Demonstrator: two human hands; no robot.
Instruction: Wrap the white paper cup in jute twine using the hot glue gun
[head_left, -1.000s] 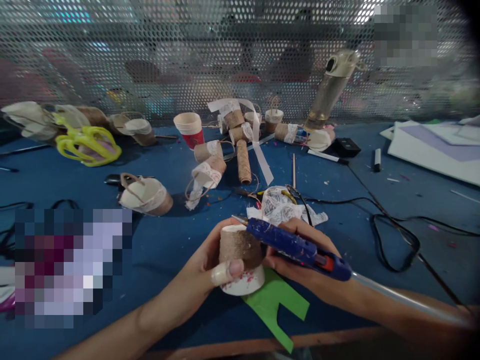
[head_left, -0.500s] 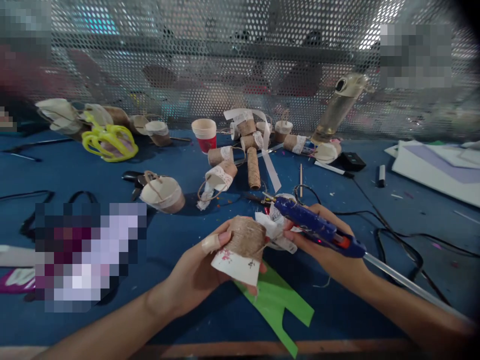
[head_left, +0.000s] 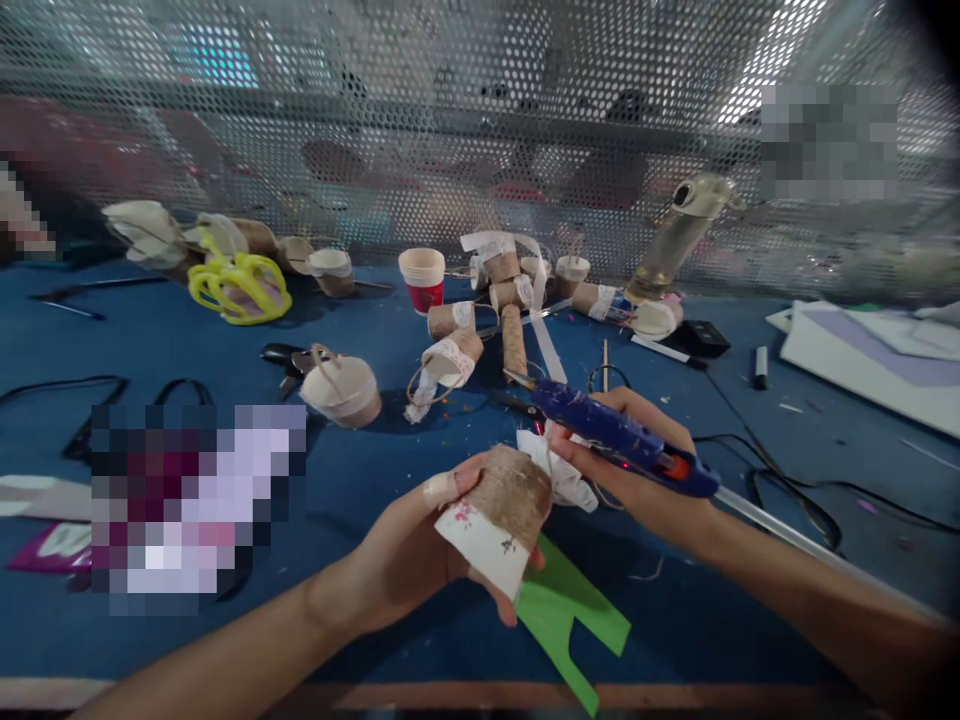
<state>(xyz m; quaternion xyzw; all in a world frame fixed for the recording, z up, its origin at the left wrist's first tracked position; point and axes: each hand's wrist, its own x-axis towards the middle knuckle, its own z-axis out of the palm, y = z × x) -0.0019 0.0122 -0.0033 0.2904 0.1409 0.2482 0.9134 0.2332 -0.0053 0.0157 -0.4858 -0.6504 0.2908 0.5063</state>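
Observation:
My left hand holds a paper cup tilted on its side, its upper part wound with brown twine and its white lower part printed with small flowers. My right hand grips a blue glue gun with an orange trigger; its nozzle points left, above and behind the cup. A strip of white lace ribbon lies bunched between the cup and my right fingers. A green paper cut-out lies on the blue table under the cup.
Several twine-wrapped cups and a twine spool lie across the middle of the table, with a red cup, yellow scissors, a bottle and black cables. White sheets sit far right. A perforated metal screen closes the back.
The cup has turned from upright to tilted in my left hand. The glue gun has lifted off the cup's rim and drawn back to the right.

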